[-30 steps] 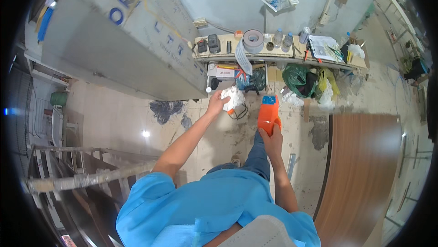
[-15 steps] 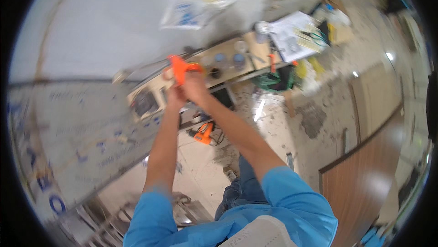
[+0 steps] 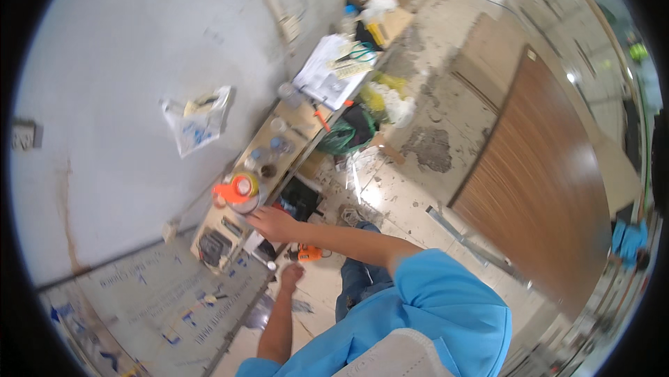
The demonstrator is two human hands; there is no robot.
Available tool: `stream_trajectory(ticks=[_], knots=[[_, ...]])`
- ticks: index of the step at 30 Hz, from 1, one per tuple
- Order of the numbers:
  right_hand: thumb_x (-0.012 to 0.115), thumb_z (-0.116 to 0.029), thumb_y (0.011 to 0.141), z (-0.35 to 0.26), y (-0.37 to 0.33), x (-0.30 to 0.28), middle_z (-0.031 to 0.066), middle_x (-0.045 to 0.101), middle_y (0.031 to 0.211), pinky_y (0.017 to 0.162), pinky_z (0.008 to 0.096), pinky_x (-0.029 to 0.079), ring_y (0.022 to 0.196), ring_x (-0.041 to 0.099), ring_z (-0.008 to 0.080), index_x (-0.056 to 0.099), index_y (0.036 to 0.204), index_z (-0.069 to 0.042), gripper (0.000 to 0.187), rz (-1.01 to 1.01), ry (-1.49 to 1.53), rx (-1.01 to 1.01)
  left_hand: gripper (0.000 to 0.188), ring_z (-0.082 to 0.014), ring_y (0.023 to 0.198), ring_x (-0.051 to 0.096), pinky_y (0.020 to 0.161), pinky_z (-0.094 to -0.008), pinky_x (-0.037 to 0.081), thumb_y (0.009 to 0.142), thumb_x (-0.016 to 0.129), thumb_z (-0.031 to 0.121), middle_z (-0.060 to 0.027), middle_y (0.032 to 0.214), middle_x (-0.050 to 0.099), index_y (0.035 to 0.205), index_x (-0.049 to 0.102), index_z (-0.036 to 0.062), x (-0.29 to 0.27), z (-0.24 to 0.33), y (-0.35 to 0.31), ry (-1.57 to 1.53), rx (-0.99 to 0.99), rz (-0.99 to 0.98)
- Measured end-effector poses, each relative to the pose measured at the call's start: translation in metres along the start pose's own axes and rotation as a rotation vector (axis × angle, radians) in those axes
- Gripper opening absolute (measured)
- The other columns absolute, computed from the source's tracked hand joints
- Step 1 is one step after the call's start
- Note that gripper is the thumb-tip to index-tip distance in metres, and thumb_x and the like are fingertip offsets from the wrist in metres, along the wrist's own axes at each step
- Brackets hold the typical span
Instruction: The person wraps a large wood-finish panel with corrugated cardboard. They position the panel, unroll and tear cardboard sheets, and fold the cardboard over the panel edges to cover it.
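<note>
On the narrow wooden bench lies an orange tape dispenser (image 3: pixel 226 193), with tape rolls around it. A wide pale tape roll (image 3: pixel 245 205) sits on its near side. My right hand (image 3: pixel 272 224) is at the bench's front edge beside that roll, fingers stretched toward it. Whether they touch it I cannot make out. Lower down and away from the bench is my left hand (image 3: pixel 291 277), its fingers curled closed; anything inside them is hidden. An orange heat-gun-shaped tool (image 3: pixel 305 252) rests below the bench, close to both hands.
Farther along the bench (image 3: pixel 293 120) stand several small jars (image 3: pixel 281 145), then papers (image 3: pixel 327 74) with green-handled scissors (image 3: pixel 362 51). Bags (image 3: pixel 394 102) hang or lie by its front. A large brown wood panel (image 3: pixel 536 182) is on the right; a printed grey sheet (image 3: pixel 164 314) is at lower left.
Both hands were together at the orange dispenser; it now lies on the bench. My left hand has dropped back toward me, my right hand sits lower, and the view has turned right.
</note>
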State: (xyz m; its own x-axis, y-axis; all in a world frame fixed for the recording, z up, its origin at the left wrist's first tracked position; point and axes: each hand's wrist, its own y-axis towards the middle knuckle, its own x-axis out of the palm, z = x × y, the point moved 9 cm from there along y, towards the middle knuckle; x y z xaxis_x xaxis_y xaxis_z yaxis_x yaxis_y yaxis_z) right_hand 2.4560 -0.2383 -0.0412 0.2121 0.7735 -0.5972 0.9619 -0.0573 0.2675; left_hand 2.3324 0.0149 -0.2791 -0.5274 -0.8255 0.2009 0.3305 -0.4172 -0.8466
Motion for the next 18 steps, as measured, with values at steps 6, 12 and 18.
stream_trajectory(ticks=[6, 12, 18], knots=[[0.062, -0.019, 0.09, 0.054, -0.217, -0.212, 0.0159, 0.064, 0.114, 0.089, 0.0457, 0.052, 0.107, 0.062, 0.0367, 0.064, 0.113, -0.006, 0.026, 0.359, -0.103, 0.542, 0.027, -0.0187, 0.081, 0.066, 0.07, -0.0314, 0.054, 0.093, 0.066, 0.027, -0.0085, 0.091, 0.064, 0.109, 0.061, 0.0065, 0.085, -0.044, -0.017, 0.346, -0.322, 0.023], [0.058, -0.025, 0.095, 0.063, -0.492, -0.433, 0.0207, 0.058, 0.133, 0.105, 0.0474, 0.043, 0.122, 0.054, 0.0388, 0.059, 0.128, -0.003, 0.039, 0.979, -0.625, 1.235, 0.022, -0.0141, 0.077, 0.064, 0.065, -0.0286, 0.049, 0.095, 0.062, 0.024, -0.0032, 0.089, 0.065, 0.106, 0.063, 0.0048, 0.238, 0.064, 0.041, 0.7, -0.155, -0.291], [0.057, -0.03, 0.097, 0.075, -0.58, -0.456, 0.019, 0.044, 0.152, 0.119, 0.0489, 0.027, 0.141, 0.039, 0.0367, 0.049, 0.145, -0.005, 0.055, 1.142, -0.931, 1.598, 0.021, -0.0174, 0.079, 0.065, 0.068, -0.0327, 0.051, 0.094, 0.063, 0.023, -0.0053, 0.089, 0.067, 0.104, 0.066, 0.0045, 0.44, 0.207, 0.16, 1.014, -0.003, -0.46]])
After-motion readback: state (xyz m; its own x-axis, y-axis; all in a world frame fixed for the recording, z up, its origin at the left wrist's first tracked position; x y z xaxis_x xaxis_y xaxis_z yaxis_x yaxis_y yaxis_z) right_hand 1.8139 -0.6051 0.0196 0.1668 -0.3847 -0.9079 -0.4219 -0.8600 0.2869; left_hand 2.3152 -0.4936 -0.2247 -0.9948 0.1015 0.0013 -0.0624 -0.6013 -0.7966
